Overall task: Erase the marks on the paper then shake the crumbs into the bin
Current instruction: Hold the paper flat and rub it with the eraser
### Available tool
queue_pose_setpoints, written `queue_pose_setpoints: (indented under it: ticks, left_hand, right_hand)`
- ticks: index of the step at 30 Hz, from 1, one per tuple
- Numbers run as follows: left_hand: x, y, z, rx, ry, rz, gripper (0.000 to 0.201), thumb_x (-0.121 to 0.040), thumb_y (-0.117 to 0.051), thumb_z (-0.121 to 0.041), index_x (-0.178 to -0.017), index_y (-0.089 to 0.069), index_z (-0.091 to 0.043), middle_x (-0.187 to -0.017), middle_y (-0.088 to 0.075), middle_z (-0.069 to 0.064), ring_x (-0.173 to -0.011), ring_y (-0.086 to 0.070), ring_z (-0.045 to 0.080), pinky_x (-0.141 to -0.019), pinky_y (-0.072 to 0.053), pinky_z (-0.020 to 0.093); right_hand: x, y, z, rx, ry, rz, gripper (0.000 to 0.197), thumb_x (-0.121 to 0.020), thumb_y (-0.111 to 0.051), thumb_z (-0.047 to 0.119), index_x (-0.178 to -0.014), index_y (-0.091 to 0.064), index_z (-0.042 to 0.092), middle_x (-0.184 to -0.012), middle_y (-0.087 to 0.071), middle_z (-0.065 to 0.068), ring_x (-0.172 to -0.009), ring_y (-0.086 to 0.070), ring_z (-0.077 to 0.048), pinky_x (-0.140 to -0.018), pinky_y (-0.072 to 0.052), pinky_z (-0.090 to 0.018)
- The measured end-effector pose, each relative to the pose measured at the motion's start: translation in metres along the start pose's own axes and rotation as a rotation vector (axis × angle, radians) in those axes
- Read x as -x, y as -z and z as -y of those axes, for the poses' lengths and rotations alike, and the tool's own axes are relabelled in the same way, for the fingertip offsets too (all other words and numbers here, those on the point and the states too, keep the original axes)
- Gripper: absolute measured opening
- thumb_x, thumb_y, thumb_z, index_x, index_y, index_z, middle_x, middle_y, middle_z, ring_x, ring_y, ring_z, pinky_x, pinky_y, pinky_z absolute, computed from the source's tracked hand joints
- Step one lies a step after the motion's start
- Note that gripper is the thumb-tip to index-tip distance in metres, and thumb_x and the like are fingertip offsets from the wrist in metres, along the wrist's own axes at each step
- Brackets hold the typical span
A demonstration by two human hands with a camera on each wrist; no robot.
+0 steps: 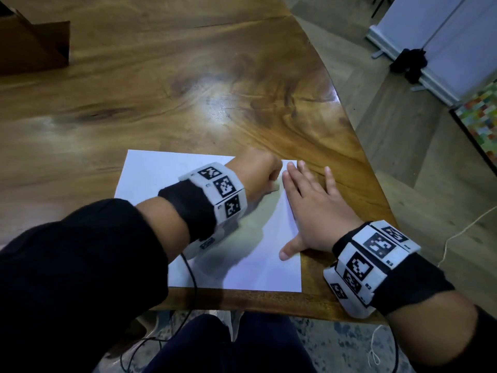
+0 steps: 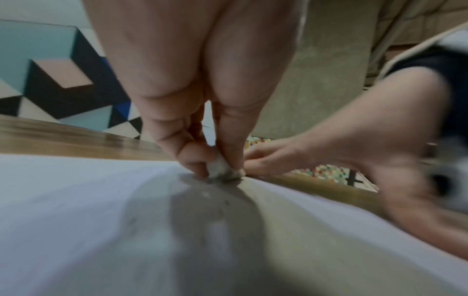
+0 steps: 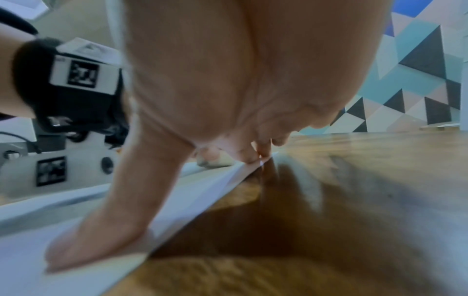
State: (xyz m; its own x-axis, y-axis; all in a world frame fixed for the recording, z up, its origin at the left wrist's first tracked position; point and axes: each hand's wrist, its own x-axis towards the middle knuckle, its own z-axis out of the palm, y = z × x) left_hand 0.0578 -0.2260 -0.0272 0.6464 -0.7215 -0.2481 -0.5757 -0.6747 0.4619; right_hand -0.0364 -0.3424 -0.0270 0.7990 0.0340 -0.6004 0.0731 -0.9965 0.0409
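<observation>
White eraser (image 2: 222, 170) pinched by left hand (image 1: 255, 170) | right hand (image 1: 314, 211) flat, pressing paper (image 1: 150, 173)

The left hand (image 1: 258, 170) is curled in a pinching fist; the right hand (image 1: 314, 211) lies flat, fingers spread.

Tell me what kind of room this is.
Probably a home or studio room rather than a workshop: a large glossy wooden table stands on pale plank flooring, with a wall of coloured geometric triangles behind and a framed multicoloured mosaic panel propped on the floor.

Right hand (image 3: 228, 100) flat (seemingly) on paper's (image 3: 33, 230) edge.
</observation>
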Motion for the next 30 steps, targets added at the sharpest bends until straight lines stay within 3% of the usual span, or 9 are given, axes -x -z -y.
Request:
queue_pose_setpoints:
  ticks: [2,5,11,14,17,22,25,28,30]
  left_hand:
    - [0.018,-0.006,0.005,0.010,-0.059,0.087,0.010,-0.075,-0.064,-0.014,-0.069,-0.057,-0.017,-0.066,-0.052,0.000,-0.070,-0.050,0.022,-0.063,-0.041,0.027]
    - [0.037,-0.010,0.009,-0.027,-0.140,0.253,0.005,-0.075,-0.066,-0.017,-0.078,-0.064,-0.013,-0.078,-0.062,0.003,-0.075,-0.055,0.021,-0.071,-0.044,0.027]
    - [0.001,0.006,0.010,-0.030,0.031,-0.026,0.011,-0.080,-0.062,-0.017,-0.086,-0.061,-0.008,-0.078,-0.048,0.001,-0.077,-0.046,0.021,-0.063,-0.028,0.020]
    - [0.025,-0.007,0.005,-0.019,-0.093,0.107,0.006,-0.079,-0.060,-0.015,-0.077,-0.059,-0.009,-0.075,-0.055,0.006,-0.072,-0.048,0.022,-0.065,-0.037,0.028]
    - [0.042,-0.014,0.004,-0.064,-0.210,0.278,0.006,-0.080,-0.059,-0.013,-0.080,-0.062,-0.008,-0.084,-0.062,0.010,-0.079,-0.054,0.024,-0.073,-0.042,0.032]
    - [-0.002,0.007,0.006,-0.023,-0.014,0.056,0.011,-0.079,-0.063,-0.015,-0.087,-0.062,-0.008,-0.079,-0.054,0.002,-0.075,-0.047,0.019,-0.057,-0.024,0.020]
    - [0.009,-0.001,-0.005,-0.045,-0.063,0.182,0.005,-0.080,-0.057,-0.011,-0.078,-0.058,-0.015,-0.078,-0.056,0.005,-0.074,-0.046,0.019,-0.063,-0.030,0.023]
    - [0.038,-0.016,-0.002,-0.066,-0.203,0.365,0.006,-0.076,-0.058,-0.006,-0.074,-0.060,-0.010,-0.077,-0.061,0.006,-0.072,-0.052,0.022,-0.066,-0.040,0.027]
    - [0.034,-0.014,0.005,-0.102,-0.225,0.302,0.007,-0.076,-0.058,-0.005,-0.079,-0.062,-0.010,-0.080,-0.058,0.004,-0.074,-0.050,0.021,-0.066,-0.036,0.024]
  right_hand:
    - [0.000,0.001,0.001,0.002,-0.007,0.001,0.146,-0.054,-0.064,0.078,-0.145,0.024,0.006,-0.154,0.029,-0.008,-0.138,0.034,-0.022,-0.111,0.019,-0.054]
    - [0.001,0.001,0.001,-0.008,-0.009,0.002,0.145,-0.055,-0.066,0.076,-0.145,0.023,0.004,-0.154,0.029,-0.009,-0.139,0.033,-0.022,-0.111,0.019,-0.054]
    - [-0.002,0.002,0.003,0.039,-0.026,0.051,0.145,-0.057,-0.063,0.078,-0.142,0.028,0.003,-0.152,0.033,-0.010,-0.137,0.036,-0.024,-0.111,0.018,-0.056]
    - [-0.001,0.003,0.004,0.025,-0.026,0.045,0.146,-0.056,-0.065,0.077,-0.143,0.026,0.003,-0.152,0.032,-0.010,-0.138,0.034,-0.023,-0.112,0.017,-0.056]
    - [0.000,0.003,0.004,-0.002,-0.023,0.040,0.146,-0.056,-0.067,0.075,-0.144,0.025,0.003,-0.153,0.031,-0.010,-0.138,0.034,-0.023,-0.112,0.018,-0.055]
    - [-0.001,0.003,0.004,0.025,-0.026,0.059,0.145,-0.057,-0.065,0.076,-0.142,0.028,0.004,-0.151,0.034,-0.010,-0.137,0.035,-0.023,-0.112,0.017,-0.055]
    - [-0.002,0.002,0.004,0.013,-0.024,0.057,0.145,-0.056,-0.065,0.076,-0.142,0.028,0.005,-0.151,0.034,-0.009,-0.137,0.035,-0.023,-0.111,0.018,-0.055]
    - [-0.001,0.002,0.003,-0.009,-0.023,0.045,0.146,-0.055,-0.067,0.074,-0.143,0.025,0.004,-0.152,0.032,-0.009,-0.138,0.034,-0.022,-0.111,0.019,-0.055]
    - [-0.001,0.002,0.003,-0.008,-0.022,0.044,0.146,-0.055,-0.067,0.074,-0.143,0.026,0.004,-0.153,0.032,-0.009,-0.138,0.034,-0.022,-0.111,0.019,-0.054]
